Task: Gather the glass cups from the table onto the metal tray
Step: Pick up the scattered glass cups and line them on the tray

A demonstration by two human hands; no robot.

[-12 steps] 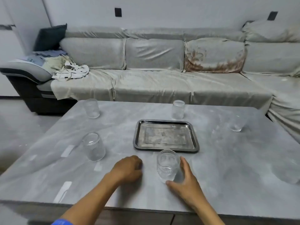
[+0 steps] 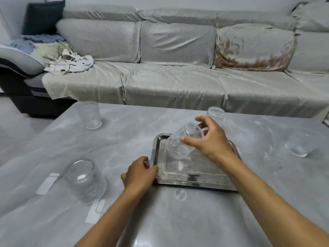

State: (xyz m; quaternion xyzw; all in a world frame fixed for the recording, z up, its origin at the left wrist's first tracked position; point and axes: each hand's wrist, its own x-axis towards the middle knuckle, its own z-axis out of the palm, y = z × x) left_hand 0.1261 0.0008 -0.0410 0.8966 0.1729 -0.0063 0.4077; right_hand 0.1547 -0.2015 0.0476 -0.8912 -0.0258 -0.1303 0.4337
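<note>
A rectangular metal tray [image 2: 194, 182] lies on the grey table in front of me. My right hand [image 2: 211, 139] holds a ribbed glass cup [image 2: 179, 145] tilted in the air just above the tray's left half. My left hand [image 2: 140, 172] rests with fingers curled against the tray's near-left corner. Other glass cups stand on the table: an inverted one at the near left [image 2: 85, 180], one at the far left [image 2: 90, 114], one behind the tray [image 2: 216, 114] partly hidden by my right hand, and one at the right [image 2: 300, 145].
The grey marble-look table [image 2: 178, 220] has pale tape strips [image 2: 47, 183] near its left front. A long covered sofa [image 2: 178, 81] runs along the table's far edge, with crumpled cloths [image 2: 71, 63] on its left end.
My right hand has lifted the cup from the table in front of the tray and carried it over the tray, tilted. My left hand has moved up to the tray's corner. The view has moved closer.
</note>
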